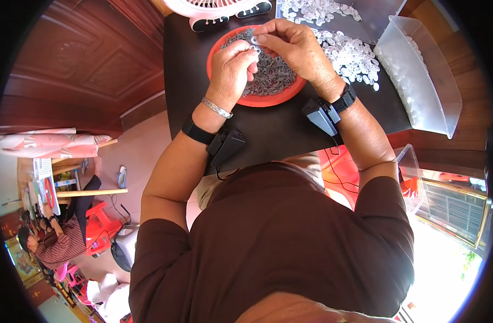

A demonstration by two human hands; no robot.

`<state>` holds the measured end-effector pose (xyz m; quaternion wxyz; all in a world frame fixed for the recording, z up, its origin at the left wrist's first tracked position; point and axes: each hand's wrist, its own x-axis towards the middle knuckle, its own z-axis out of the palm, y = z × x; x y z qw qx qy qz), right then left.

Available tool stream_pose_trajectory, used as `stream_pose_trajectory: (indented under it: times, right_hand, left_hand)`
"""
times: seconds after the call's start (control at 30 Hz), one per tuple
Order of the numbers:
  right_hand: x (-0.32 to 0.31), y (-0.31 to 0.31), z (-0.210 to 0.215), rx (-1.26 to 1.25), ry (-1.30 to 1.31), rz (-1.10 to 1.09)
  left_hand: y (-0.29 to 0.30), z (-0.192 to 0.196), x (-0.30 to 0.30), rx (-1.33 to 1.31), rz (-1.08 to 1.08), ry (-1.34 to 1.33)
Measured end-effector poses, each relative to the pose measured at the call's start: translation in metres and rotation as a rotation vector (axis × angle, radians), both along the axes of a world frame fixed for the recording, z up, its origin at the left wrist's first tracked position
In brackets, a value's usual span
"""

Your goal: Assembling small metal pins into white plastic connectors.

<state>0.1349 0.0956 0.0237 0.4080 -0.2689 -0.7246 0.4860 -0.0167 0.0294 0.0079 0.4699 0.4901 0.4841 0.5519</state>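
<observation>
My left hand [231,71] is closed in a pinch over a red basin [279,99]. At its fingertips is a small clear plastic piece [255,49]. Close by, my right hand [297,49] is also closed, its thumb and forefinger pressed together right at that piece. What the right fingertips hold is too small to make out. Many small grey screw-like parts [270,78] fill the basin beneath both hands. A heap of clear oval plastic pieces [351,54] lies on the black table [279,126], beside my right hand.
A translucent bin [413,75] with clear pieces stands at the table's right edge. Behind the basin is a white fan [217,8]. More clear pieces lie by a grey tray [375,24] at the back. Far left, another person [61,245] works near red stools [100,229].
</observation>
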Motion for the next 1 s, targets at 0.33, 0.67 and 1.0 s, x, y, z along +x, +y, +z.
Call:
stream_pose_trajectory:
  times: [0.33, 0.67, 1.0]
  right_hand:
    - [0.0005, 0.0027, -0.0030, 0.030, -0.026, -0.014]
    - [0.0003, 0.0020, -0.0012, 0.049, -0.017, -0.033]
    - [0.0000, 0.0044, -0.0063, 0.107, -0.044, -0.061]
  left_hand:
    - [-0.0005, 0.0028, 0.0002, -0.025, -0.008, 0.010]
    - [0.0004, 0.0011, -0.0017, -0.035, -0.014, -0.011]
    - [0.0008, 0.0010, -0.0008, -0.004, 0.020, -0.001]
